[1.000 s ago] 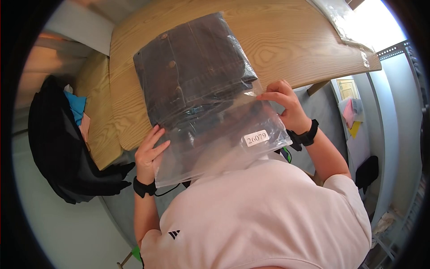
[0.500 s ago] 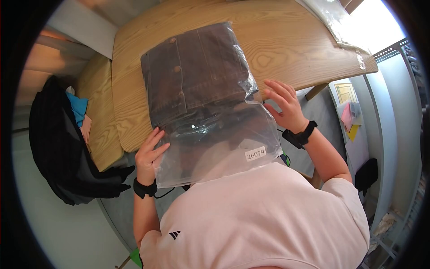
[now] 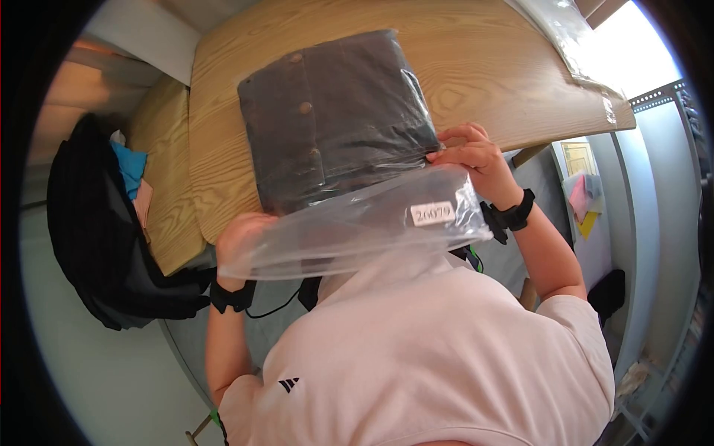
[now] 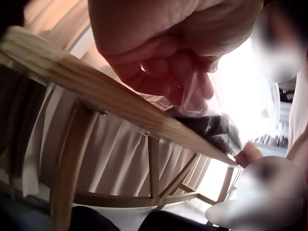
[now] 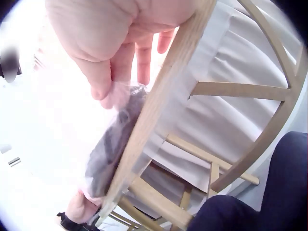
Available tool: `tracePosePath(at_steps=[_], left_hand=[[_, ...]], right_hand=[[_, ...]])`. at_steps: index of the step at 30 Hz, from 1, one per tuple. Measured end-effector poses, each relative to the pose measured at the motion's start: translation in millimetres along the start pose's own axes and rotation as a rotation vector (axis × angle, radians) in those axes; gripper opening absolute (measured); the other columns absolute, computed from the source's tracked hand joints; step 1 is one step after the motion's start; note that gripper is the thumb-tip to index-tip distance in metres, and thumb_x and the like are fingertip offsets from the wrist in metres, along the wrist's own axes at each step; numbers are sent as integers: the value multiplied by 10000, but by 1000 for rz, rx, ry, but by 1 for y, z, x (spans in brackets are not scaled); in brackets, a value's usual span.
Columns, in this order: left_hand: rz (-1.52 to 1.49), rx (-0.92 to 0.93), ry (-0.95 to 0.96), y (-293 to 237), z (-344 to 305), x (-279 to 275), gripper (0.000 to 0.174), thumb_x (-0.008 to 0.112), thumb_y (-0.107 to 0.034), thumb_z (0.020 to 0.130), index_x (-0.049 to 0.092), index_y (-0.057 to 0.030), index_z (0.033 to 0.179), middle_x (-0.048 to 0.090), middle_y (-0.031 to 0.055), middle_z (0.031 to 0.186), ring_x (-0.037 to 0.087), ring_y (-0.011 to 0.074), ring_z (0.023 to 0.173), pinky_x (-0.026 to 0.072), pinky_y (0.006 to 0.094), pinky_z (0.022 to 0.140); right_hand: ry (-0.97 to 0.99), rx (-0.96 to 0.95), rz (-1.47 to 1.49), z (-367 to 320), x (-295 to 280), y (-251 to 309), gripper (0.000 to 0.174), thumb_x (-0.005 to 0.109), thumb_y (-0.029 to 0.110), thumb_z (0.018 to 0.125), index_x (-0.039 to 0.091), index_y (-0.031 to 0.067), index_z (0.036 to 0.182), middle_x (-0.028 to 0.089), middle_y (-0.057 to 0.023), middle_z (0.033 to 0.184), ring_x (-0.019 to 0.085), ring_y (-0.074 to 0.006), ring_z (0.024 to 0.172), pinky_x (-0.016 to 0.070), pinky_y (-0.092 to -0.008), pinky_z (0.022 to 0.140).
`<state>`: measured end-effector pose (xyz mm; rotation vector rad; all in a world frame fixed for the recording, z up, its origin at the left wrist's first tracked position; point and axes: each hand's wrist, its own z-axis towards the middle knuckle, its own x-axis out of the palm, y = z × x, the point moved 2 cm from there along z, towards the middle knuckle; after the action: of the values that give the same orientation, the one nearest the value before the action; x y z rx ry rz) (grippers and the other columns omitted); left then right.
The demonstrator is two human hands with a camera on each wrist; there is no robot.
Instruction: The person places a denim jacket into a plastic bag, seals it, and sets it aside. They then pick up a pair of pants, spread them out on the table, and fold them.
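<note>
A dark folded denim garment (image 3: 346, 111) with a row of metal buttons lies inside a clear plastic bag (image 3: 349, 223) at the table's near edge. The bag's loose end, bearing a white label (image 3: 433, 214) printed 26079, rises off the table toward the person's chest. At its left side the left hand (image 3: 239, 241) grips the film, partly behind it; in the left wrist view the curled fingers (image 4: 166, 77) have clear plastic between them. By the garment's near right corner, the right hand (image 3: 476, 160) pinches the plastic between thumb and finger, as the right wrist view shows.
The wooden table (image 3: 491, 82) has more clear plastic (image 3: 554, 37) at its far right. To the left, a black garment (image 3: 111, 230) hangs beside a blue cloth (image 3: 129, 165). Wooden chair parts (image 5: 240, 91) stand beyond the table edge in the right wrist view.
The bag's loose end has been lifted and folded upward, so it looks shorter. The left hand has moved slightly toward the body and curled; the right hand let go, then took the plastic again.
</note>
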<state>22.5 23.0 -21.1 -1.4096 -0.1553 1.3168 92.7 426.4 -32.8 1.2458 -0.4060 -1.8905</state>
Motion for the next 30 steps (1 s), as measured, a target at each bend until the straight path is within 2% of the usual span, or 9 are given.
tracePosePath(at_steps=[4,6,10,16,18,20,21,24,30], left_hand=[[-8,-191,-133,2,-1,4,216,513,-157,922,634,4,844,657,104,825,594,182,739,455,284,685],[-376,-447,-238,8,5,13,322,450,-205,979,606,-19,769,623,62,733,490,100,629,380,241,603],[-370,-512,-198,-7,23,17,391,421,-258,992,569,-49,697,576,11,594,409,61,564,324,218,563],[-310,-618,-238,-7,25,17,417,399,-289,998,544,-88,662,570,8,587,441,69,546,327,227,564],[-322,-583,-267,-3,20,18,419,405,-279,998,539,-72,660,571,12,592,455,74,548,336,223,562],[-337,-548,-296,-2,19,18,420,411,-270,998,535,-56,658,571,17,596,470,78,550,345,220,560],[-344,-539,-305,-5,20,19,415,412,-261,997,528,-52,658,564,17,598,472,82,550,352,221,554],[-357,-554,-333,-4,22,20,411,412,-251,998,513,-45,656,545,15,597,479,86,546,364,224,539],[-380,-681,-317,-11,31,20,399,419,-255,996,501,-46,666,487,4,550,485,95,498,382,238,509]], right_hand=[[15,155,162,-2,-5,-11,140,654,98,781,700,65,909,616,-76,1001,540,-247,984,384,-343,903],[2,168,227,0,-4,-4,144,646,110,775,673,45,900,605,-85,978,531,-255,962,386,-337,886],[-115,364,366,0,5,2,206,617,88,712,666,42,906,592,-87,943,516,-258,933,381,-328,883],[-95,-92,123,13,1,27,183,635,90,738,660,50,915,653,-85,973,529,-304,1064,360,-398,941],[-93,-172,106,15,3,31,108,628,82,790,656,32,882,678,-104,955,601,-282,975,434,-350,851],[-259,222,367,9,14,29,112,577,88,873,633,7,820,686,-108,837,650,-213,761,477,-265,683],[-324,283,320,15,18,36,279,507,167,956,591,-7,755,625,-77,647,596,-129,552,437,-212,518],[-455,610,401,27,32,34,384,449,237,994,556,3,709,516,-24,519,520,-91,466,406,-225,478],[-460,739,493,38,34,26,407,454,276,992,530,25,681,473,-1,484,447,-78,385,337,-229,401]])
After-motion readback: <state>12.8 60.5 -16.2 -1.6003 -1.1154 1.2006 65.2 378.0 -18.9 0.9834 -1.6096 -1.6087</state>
